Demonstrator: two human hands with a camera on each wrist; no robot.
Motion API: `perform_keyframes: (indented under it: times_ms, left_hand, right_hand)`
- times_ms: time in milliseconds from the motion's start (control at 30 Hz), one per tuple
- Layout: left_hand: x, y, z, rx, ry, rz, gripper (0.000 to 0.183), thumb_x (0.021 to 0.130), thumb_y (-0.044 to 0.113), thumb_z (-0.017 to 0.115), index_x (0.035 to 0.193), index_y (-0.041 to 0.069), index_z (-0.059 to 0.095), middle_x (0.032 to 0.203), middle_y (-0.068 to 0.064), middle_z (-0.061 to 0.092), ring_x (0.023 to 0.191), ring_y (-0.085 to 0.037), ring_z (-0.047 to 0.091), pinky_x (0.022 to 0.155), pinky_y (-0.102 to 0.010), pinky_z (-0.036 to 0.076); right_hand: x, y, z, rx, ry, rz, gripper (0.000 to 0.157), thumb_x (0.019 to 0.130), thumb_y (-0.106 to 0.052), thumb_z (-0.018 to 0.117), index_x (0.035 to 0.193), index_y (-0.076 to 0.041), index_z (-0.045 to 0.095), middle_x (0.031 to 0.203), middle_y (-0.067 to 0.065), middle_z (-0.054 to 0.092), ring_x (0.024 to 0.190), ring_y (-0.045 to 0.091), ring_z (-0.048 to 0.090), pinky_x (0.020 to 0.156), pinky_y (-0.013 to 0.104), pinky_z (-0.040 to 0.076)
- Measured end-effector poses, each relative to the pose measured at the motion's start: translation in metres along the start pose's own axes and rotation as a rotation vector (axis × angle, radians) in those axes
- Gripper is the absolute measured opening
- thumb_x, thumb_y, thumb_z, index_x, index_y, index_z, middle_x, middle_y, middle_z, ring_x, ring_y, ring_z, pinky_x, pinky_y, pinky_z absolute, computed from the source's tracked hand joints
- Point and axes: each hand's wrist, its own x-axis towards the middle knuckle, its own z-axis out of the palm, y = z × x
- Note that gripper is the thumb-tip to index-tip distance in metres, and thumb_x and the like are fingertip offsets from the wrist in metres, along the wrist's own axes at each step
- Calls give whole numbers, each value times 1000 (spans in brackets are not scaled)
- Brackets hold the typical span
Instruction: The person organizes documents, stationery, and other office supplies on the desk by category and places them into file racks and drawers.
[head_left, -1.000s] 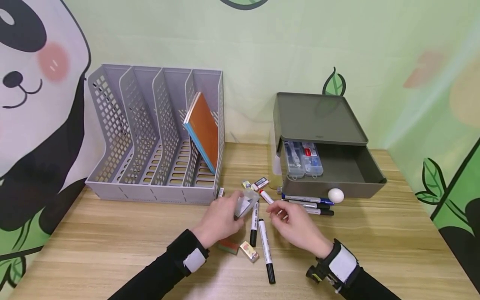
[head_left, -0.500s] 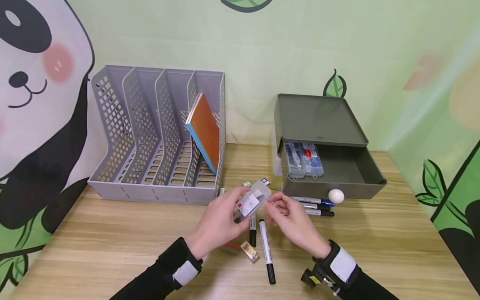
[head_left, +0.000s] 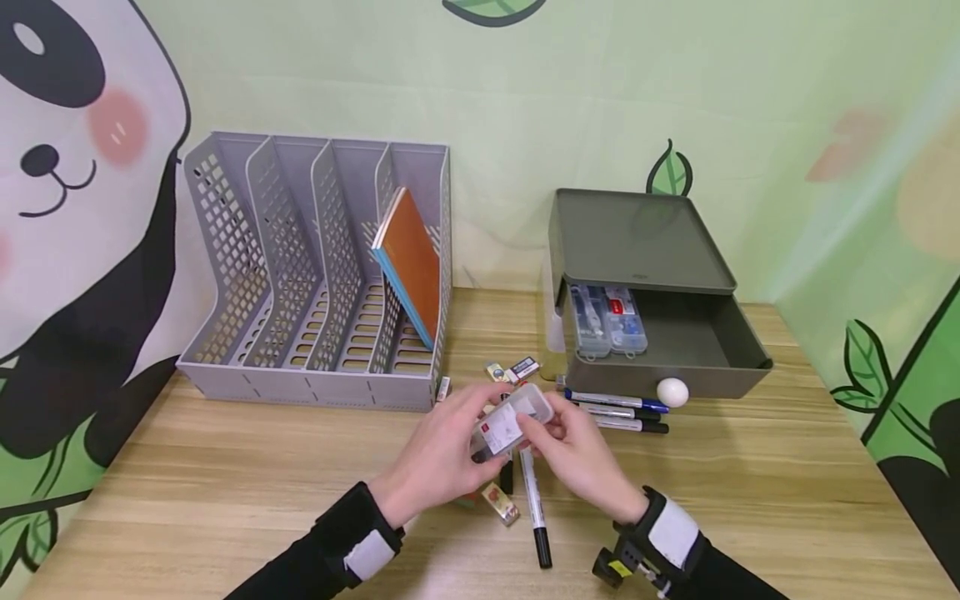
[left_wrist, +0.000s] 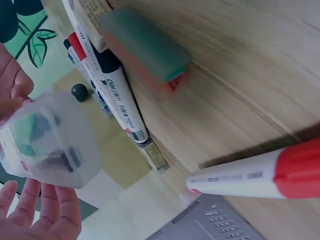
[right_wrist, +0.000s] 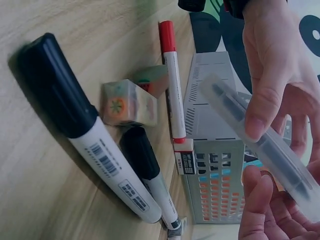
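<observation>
My left hand (head_left: 442,450) grips a small translucent plastic case (head_left: 501,429) above the middle of the table. The case carries a white label with a red mark, and dark contents show through its wall. My right hand (head_left: 585,454) pinches the case's right end, its thumb over the label side. Below lie a white marker (head_left: 532,504) with a black cap and a patterned eraser (head_left: 500,504). A second black-capped marker (right_wrist: 150,175) is partly hidden under the hands in the head view. A red-capped marker (right_wrist: 174,90) and a green-and-red block (left_wrist: 145,47) lie near the left hand.
A grey file rack (head_left: 300,387) with an orange-covered book (head_left: 411,258) stands at the back left. On the right, a dark box's drawer (head_left: 675,375) is pulled out, holding clear cases (head_left: 609,321). Several markers (head_left: 618,412) lie before it; small erasers (head_left: 522,369) lie between.
The left hand has raised the case slightly and turned its labelled side upward. My right hand, apart from it a second ago, has moved in and now pinches its right end.
</observation>
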Motion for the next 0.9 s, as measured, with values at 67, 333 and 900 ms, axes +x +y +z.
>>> perform_keyframes:
  times_ms: [67, 333, 900]
  left_hand:
    - [0, -3, -1, -26, -21, -7, 86, 71, 14, 94, 145, 9, 51, 125, -6, 66, 104, -20, 66, 85, -34, 57]
    - [-3, -24, -15, -196, -192, -41, 49, 84, 12, 85, 127, 4, 63, 112, -6, 72, 97, -19, 69, 86, -32, 59]
    - [-7, -35, -18, -267, -311, -77, 12, 94, 10, 74, 105, 7, 71, 100, -5, 76, 89, -13, 72, 79, -21, 58]
  right_hand:
    - [-1, 0, 1, -15, 13, -23, 25, 103, -11, 61, 120, 6, 61, 96, 19, 73, 74, 14, 68, 62, 22, 54]
    - [-5, 4, 4, -136, 64, -188, 16, 99, -5, 65, 114, 0, 64, 100, 13, 73, 79, 7, 64, 68, 24, 57]
    - [-6, 4, 8, -246, 60, -315, 22, 98, -9, 69, 119, -4, 65, 95, 4, 73, 82, 7, 65, 76, 26, 59]
